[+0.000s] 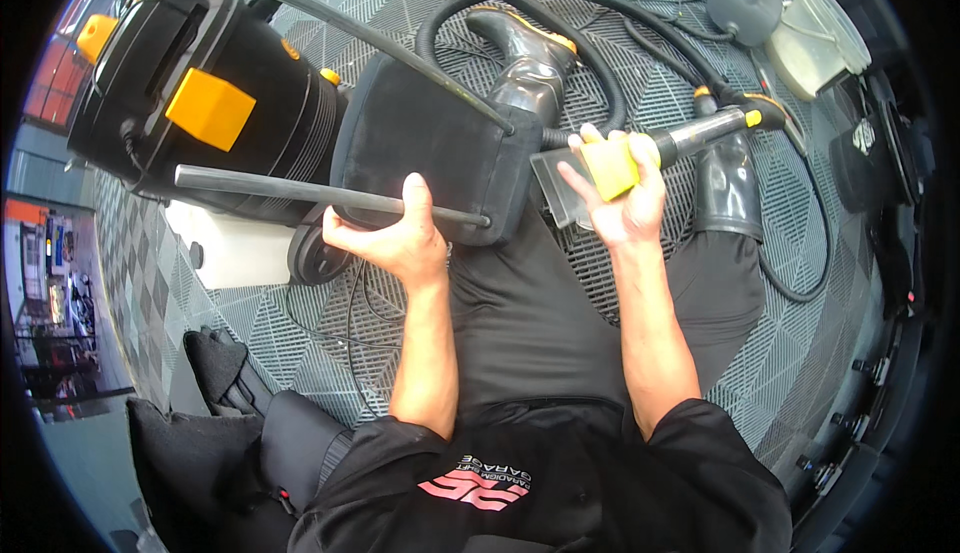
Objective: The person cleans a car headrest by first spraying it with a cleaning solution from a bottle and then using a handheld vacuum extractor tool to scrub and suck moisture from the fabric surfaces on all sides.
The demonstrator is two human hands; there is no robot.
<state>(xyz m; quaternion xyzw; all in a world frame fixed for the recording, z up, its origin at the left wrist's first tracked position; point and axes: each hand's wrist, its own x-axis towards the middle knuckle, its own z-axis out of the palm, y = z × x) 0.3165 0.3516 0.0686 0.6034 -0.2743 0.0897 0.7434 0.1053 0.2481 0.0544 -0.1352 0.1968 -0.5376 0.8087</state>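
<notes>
A black fabric headrest (420, 133) with two metal posts rests over my lap, its posts pointing left and up. My left hand (408, 245) grips it by the lower edge, thumb up beside the nearer post (330, 191); the other fingers go partly out of sight under it. In my right hand (635, 215) is an extractor nozzle (558, 189) with a clear, flat head and a yellow block (611, 166). The nozzle's head is close to the headrest's right edge; whether they touch I cannot tell. A dark tube (700, 134) runs from the nozzle to a black handle.
A black and yellow extractor machine (225, 48) stands at the far left, its white tank (235, 253) below. Its black hose (600, 53) loops across the grey tiled floor. At the upper right are a grey canister (742, 1) and a pale bucket (808, 48). Black seat parts (195, 458) lie lower left.
</notes>
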